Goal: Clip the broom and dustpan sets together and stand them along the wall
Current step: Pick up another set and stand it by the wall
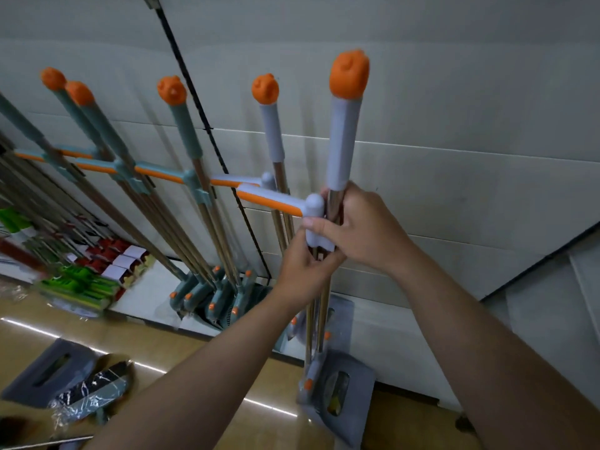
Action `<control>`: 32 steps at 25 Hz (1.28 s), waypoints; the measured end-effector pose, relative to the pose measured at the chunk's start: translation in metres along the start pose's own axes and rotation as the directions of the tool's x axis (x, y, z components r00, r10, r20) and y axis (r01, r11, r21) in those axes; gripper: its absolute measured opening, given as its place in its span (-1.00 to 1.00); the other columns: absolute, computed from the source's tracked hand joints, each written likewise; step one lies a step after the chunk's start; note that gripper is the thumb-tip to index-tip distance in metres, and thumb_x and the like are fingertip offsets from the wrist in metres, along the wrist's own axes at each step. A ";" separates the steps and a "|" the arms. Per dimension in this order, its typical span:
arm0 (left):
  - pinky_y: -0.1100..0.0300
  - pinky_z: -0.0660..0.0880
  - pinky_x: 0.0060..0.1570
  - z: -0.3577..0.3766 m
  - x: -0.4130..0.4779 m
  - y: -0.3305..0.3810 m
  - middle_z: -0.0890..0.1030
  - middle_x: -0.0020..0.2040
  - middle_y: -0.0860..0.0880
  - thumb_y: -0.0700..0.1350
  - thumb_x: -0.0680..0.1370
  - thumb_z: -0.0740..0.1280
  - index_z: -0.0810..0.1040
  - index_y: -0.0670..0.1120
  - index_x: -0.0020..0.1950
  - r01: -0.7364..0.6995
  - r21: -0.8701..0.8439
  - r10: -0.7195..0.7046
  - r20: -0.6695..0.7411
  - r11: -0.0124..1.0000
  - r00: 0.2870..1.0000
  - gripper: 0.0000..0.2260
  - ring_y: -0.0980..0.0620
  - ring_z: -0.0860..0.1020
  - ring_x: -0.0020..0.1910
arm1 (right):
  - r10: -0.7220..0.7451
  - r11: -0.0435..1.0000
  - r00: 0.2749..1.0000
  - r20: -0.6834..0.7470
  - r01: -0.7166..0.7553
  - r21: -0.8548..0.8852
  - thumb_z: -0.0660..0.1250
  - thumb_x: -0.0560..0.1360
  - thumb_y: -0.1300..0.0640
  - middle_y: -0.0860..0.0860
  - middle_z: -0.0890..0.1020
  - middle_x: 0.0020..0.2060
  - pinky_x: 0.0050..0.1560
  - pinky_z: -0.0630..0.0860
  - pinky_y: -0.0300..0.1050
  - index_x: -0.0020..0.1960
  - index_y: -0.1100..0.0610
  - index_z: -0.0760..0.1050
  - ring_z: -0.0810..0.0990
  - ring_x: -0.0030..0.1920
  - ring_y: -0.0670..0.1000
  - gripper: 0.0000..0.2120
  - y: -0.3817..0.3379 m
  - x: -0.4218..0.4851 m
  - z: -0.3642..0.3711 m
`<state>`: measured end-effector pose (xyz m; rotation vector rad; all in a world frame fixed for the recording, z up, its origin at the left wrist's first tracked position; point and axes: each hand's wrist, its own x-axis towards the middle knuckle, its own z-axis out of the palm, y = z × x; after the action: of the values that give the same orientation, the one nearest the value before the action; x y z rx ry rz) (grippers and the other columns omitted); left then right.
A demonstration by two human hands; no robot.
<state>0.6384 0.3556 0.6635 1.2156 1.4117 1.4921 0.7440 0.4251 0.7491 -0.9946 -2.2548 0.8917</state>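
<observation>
I hold a grey broom and dustpan set upright in front of the wall. Its grey handle (342,141) ends in an orange cap (349,74). My right hand (360,228) wraps the metal poles beside the grey clip (315,222), which carries an orange and grey crossbar (269,201). My left hand (303,271) grips the poles just under the clip. The set's grey dustpan (344,394) rests on the floor below. Another grey set (272,131) and several teal sets (181,125) lean against the wall to the left.
A loose grey dustpan (48,371) and a plastic-wrapped broom head (91,394) lie on the wooden floor at lower left. Packaged goods in green and red (97,274) are stacked along the wall at far left. A black cable (201,118) runs down the wall.
</observation>
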 end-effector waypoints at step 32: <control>0.06 0.47 0.31 -0.028 0.109 -0.057 0.57 0.28 -0.06 -0.08 0.55 0.40 0.39 -0.16 0.41 0.002 0.279 -0.005 0.009 0.960 1.000 -0.53 0.07 0.53 0.29 | -0.094 0.994 0.993 0.069 0.090 0.061 0.51 0.45 0.00 -0.07 0.62 -0.13 -0.09 0.49 -0.17 0.13 0.06 0.49 0.59 -0.10 -0.03 -0.67 0.052 0.106 0.014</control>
<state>0.5754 0.4579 0.6240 1.3859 1.6585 1.3124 0.6944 0.5290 0.7220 -0.8384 -2.3002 0.9608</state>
